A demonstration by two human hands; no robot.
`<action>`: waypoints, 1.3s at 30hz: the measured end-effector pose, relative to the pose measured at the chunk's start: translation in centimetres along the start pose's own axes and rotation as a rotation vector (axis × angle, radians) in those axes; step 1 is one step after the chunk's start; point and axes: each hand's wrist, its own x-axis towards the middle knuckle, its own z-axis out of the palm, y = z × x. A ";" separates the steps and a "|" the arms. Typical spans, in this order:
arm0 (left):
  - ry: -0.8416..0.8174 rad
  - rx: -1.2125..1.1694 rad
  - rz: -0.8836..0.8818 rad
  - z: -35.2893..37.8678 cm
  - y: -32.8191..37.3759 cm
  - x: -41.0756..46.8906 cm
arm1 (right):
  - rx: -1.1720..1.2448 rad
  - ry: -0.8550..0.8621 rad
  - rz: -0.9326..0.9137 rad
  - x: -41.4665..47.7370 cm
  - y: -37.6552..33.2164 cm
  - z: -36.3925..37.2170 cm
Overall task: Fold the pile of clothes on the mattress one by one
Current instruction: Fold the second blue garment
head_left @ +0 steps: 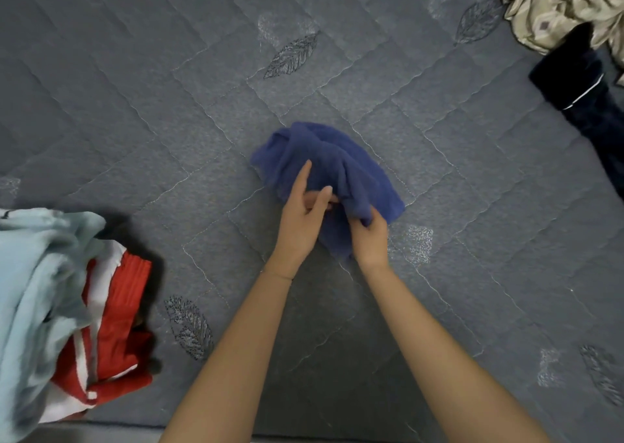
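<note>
Blue cloth (332, 169) bunched between both hands (300, 220) (371, 240)

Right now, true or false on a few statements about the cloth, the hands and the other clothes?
1. The right hand grips the blue cloth. True.
2. The blue cloth lies folded flat. False: it is bunched up on the mattress.
3. The red and white garment lies next to the light blue garment. True.
4. The dark garment lies by the left hand. False: it lies far right, next to the beige fabric.
</note>
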 end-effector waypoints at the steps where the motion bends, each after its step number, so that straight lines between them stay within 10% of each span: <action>1: 0.038 0.026 0.001 0.0 -0.2 0.2 | 0.050 0.059 0.073 0.8 -0.3 -0.3; 9: 0.310 0.001 -0.225 -1.0 -3.6 1.8 | -0.199 0.216 0.263 3.9 1.9 -2.8; 14: 0.282 -0.345 -0.384 -0.1 -3.1 3.7 | 0.250 0.300 0.403 3.9 1.6 -2.2; 21: 0.106 -0.537 -0.384 0.7 -1.2 5.0 | 0.494 0.072 0.608 4.7 0.5 -1.9; 39: 0.011 -0.887 -0.286 -5.4 10.3 -8.7 | 0.558 -0.284 0.399 -7.3 -13.9 -6.0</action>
